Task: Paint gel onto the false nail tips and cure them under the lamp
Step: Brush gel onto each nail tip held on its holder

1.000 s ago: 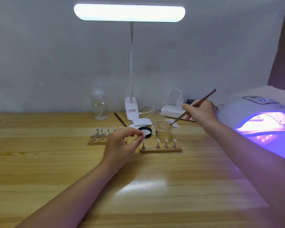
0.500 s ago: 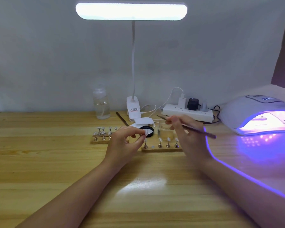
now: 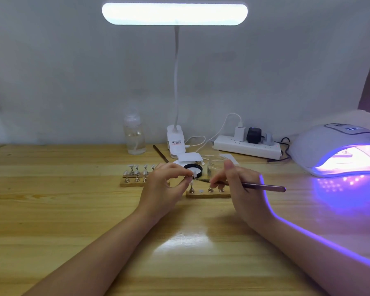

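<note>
While the left hand (image 3: 167, 184) pinches one nail tip (image 3: 194, 174) steady above the wooden stand (image 3: 207, 194), the right hand (image 3: 239, 186) grips the brush (image 3: 263, 186), bristles meeting it; the curing lamp (image 3: 338, 150) glows at the surface's right edge.

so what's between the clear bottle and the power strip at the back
The white clip base of the desk lamp and its white cable, between bottle and power strip, head view.

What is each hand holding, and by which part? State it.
The left hand pinches a small nail-tip stand by its metal base, tip end free. The right hand grips the brush near its front end, handle trailing right.
</note>
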Demonstrator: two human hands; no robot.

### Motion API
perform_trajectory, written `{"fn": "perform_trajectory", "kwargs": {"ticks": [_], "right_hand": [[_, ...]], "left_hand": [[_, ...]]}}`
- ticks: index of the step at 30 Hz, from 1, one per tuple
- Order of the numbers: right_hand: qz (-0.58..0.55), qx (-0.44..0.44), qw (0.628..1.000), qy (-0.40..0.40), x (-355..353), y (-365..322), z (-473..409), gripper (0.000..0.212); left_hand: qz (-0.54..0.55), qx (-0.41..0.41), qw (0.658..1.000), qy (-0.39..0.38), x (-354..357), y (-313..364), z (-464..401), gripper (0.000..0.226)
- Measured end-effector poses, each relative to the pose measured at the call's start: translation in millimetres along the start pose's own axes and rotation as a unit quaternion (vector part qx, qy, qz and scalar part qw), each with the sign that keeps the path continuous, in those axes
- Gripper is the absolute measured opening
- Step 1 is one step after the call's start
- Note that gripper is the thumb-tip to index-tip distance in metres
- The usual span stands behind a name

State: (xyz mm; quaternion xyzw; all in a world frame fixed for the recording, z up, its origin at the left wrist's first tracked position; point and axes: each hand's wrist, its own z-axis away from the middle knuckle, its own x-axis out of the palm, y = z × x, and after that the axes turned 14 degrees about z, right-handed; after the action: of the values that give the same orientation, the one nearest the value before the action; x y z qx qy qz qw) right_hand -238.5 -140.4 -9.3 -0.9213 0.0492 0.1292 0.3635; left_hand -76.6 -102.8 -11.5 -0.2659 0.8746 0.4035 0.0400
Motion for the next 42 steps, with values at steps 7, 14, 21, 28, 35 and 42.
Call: {"fn": "perform_trajectory", "kwargs": {"ticks": [7, 14, 21, 28, 35, 42], "right_hand": [[0.048, -0.041, 0.998, -0.013, -0.3, 1.1, 0.7, 0.044], [0.059, -0.050, 0.997, 0.004, -0.6, -0.3, 0.0, 0.045], [0.022, -0.024, 0.999, 0.017, -0.8, 0.0, 1.5, 0.046], [-0.020, 0.026, 0.999, 0.003, -0.1, -1.7, 0.9, 0.043], [0.000, 0.026, 0.999, -0.030, 0.3, -5.3, 1.1, 0.039], [0.016, 0.025, 0.999, -0.027, 0.2, -6.8, 0.9, 0.041]], "left_hand": [[0.002, -0.012, 1.000, -0.008, -0.5, 1.6, 0.1, 0.013], [0.003, -0.021, 1.000, -0.006, -0.1, 2.8, -0.1, 0.013], [-0.003, -0.027, 1.000, -0.009, -0.5, 5.0, -0.9, 0.013], [-0.007, -0.019, 1.000, -0.004, 0.0, 5.1, -1.0, 0.013], [-0.015, -0.004, 1.000, -0.002, 0.3, 4.2, -1.0, 0.013], [-0.018, 0.003, 1.000, 0.000, -0.1, 4.9, -1.5, 0.014]]}}
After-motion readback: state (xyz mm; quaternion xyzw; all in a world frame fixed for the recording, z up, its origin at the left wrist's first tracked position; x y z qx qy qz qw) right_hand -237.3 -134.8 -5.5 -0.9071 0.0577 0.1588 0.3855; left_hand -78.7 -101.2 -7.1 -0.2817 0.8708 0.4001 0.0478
